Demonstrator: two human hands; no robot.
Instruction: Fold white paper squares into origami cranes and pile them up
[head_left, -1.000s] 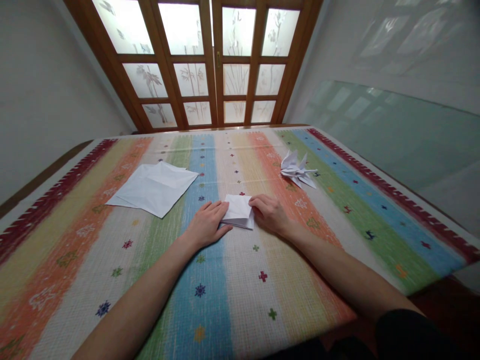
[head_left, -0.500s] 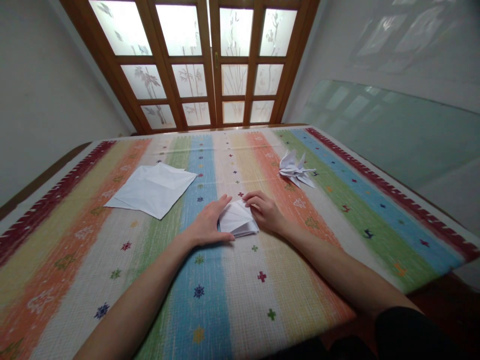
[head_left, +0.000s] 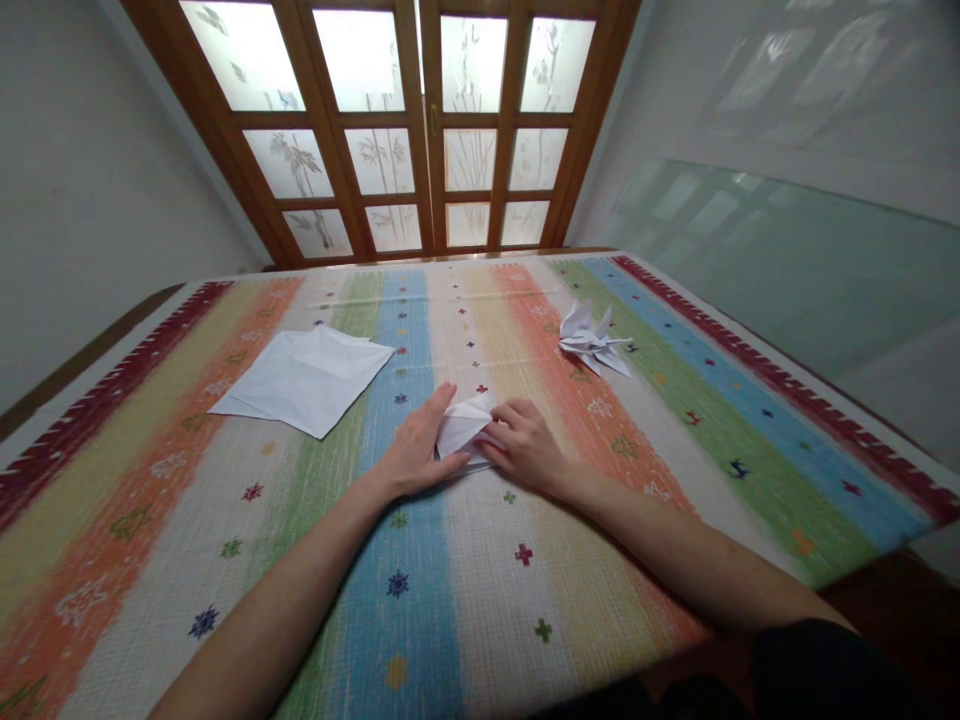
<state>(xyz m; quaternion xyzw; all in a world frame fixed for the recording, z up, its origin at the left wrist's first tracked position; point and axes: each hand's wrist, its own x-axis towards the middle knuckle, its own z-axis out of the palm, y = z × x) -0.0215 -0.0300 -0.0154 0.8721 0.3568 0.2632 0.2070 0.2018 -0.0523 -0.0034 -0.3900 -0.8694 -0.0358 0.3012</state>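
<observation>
A small folded white paper (head_left: 460,426) lies on the striped tablecloth between my hands, with an upper layer lifted off the layers beneath. My left hand (head_left: 420,445) steadies its left side, thumb along the near edge and fingers at the far edge. On the right, my right hand (head_left: 529,440) has its fingers bent in and closed on the raised flap. The right part of the paper is hidden behind those fingers.
Flat white paper sheets (head_left: 304,380) lie overlapping to the left. Folded paper cranes (head_left: 592,340) sit in a cluster to the right. The patterned tablecloth (head_left: 397,640) covers the table, which reaches toward wooden glazed doors (head_left: 431,190).
My right hand has shifted slightly left and nearer, over the paper. The upper layer has been raised toward the left. My left hand stays almost in place.
</observation>
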